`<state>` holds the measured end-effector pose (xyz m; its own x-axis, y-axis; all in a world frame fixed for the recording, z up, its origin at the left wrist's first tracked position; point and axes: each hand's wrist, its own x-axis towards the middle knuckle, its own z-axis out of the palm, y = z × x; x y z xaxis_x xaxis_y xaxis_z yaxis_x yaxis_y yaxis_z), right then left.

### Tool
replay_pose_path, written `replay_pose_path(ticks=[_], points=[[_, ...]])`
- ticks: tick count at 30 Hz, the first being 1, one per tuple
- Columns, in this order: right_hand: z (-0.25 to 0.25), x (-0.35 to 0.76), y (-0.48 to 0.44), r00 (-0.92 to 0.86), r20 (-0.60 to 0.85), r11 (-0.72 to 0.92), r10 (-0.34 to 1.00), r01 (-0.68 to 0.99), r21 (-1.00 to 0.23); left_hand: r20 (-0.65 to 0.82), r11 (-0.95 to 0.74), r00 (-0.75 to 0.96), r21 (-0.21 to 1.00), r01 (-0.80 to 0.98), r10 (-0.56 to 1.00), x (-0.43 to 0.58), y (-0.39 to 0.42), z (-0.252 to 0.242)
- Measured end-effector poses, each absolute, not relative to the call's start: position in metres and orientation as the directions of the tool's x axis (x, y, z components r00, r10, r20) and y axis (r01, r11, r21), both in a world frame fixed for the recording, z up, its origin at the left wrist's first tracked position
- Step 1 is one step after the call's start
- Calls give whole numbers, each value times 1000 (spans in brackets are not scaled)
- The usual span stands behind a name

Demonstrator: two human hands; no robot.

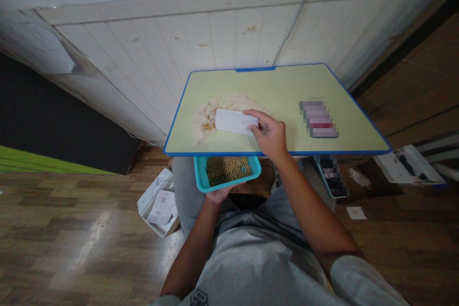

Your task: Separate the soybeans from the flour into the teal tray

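My right hand grips the right end of a flat white rectangular card, held tilted over the table. Beyond and left of the card spreads a pale heap of rice-like grains. A few golden-brown beans lie among those grains by the card's left end. Below the table's front edge, my left hand holds a turquoise plastic tray from underneath; most of its fingers are hidden by it. Many round yellowish beans fill the tray, with a few bluish spots at its right side.
The small table has a light top and blue rim, against a white panelled wall. A blurred phone-like object lies at its right. An open white box with papers sits on the floor at left. Another phone is by my right thigh.
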<state>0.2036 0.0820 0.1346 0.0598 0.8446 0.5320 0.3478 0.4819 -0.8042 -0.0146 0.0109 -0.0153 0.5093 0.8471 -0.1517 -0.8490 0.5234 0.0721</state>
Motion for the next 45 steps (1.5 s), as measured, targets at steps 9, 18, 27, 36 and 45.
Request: replay_pose_path(ticks=[9, 18, 27, 36, 45], points=[[135, 204, 83, 60, 552, 495, 831, 370, -786, -160, 530, 517, 53, -846, 841, -14, 11, -15], [134, 205, 83, 66, 531, 470, 845, 384, -795, -164, 528, 513, 68, -846, 843, -12, 11, -10], [135, 205, 82, 71, 538, 476, 840, 377, -794, -156, 526, 512, 67, -848, 845, -13, 10, -14], [135, 205, 83, 67, 517, 452, 853, 400, -797, -190, 522, 501, 76, -850, 844, -12, 10, -8], [134, 205, 82, 81, 521, 459, 850, 372, -807, -203, 522, 503, 55, -851, 840, -13, 10, -9]])
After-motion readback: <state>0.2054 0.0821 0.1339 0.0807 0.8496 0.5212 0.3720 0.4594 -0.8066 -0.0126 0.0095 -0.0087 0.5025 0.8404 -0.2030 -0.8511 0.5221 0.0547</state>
